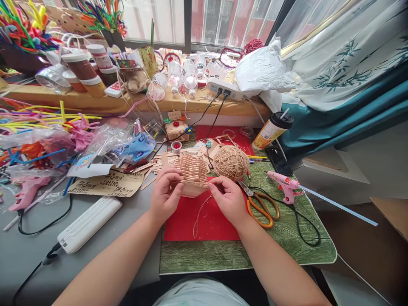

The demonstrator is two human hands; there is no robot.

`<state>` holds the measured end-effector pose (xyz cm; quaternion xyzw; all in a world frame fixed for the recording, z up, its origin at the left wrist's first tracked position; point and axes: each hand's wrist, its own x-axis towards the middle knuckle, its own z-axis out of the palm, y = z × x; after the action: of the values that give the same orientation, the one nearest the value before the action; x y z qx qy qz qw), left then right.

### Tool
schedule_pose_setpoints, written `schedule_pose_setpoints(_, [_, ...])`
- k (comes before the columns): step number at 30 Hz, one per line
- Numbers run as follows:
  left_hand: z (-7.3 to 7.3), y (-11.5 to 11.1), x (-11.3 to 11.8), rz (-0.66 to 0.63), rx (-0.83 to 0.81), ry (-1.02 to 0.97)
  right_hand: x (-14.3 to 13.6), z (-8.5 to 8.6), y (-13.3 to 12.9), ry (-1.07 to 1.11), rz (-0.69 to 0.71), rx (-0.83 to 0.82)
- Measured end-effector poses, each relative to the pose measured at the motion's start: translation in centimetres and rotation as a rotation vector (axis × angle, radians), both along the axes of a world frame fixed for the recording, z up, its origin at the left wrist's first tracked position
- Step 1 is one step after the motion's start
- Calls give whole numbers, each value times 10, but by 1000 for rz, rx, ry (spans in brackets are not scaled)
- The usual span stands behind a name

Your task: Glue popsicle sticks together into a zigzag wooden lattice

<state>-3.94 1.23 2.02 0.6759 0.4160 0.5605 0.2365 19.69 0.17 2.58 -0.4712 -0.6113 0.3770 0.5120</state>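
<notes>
stick model (193, 188) — likely light, stiff, fragile at its slats (194, 164) — best held by its ends, where left fingers (174, 198) and right fingers (218, 194) pinch it.

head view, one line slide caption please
Left hand holds a wooden-stick model, right hand at its corner, twine ball behind.

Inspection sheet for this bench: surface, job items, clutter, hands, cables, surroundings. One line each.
Surface: red sheet on green wood-grain tabletop.
Job items: ridged craft-stick piece, twine ball, orange-handled scissors.
Clutter: loose craft sticks, sandpaper, pipe cleaners.
Hands: left hand grips the craft-stick piece; right hand at its opposite edge, grip unclear.
Cables: pink glue gun's black cord loops on tabletop; two plugs in power strip.
Surroundings: window ahead, teal curtain right.
</notes>
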Motion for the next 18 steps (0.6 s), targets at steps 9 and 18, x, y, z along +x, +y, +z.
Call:
schedule_pose_setpoints(9, [0,-2,4,12,-6,18,3,-6,-3,77,12,-30])
schedule_pose_setpoints(18, [-1,1,2,41,12,-36,6,-13,-6,174,15,-160])
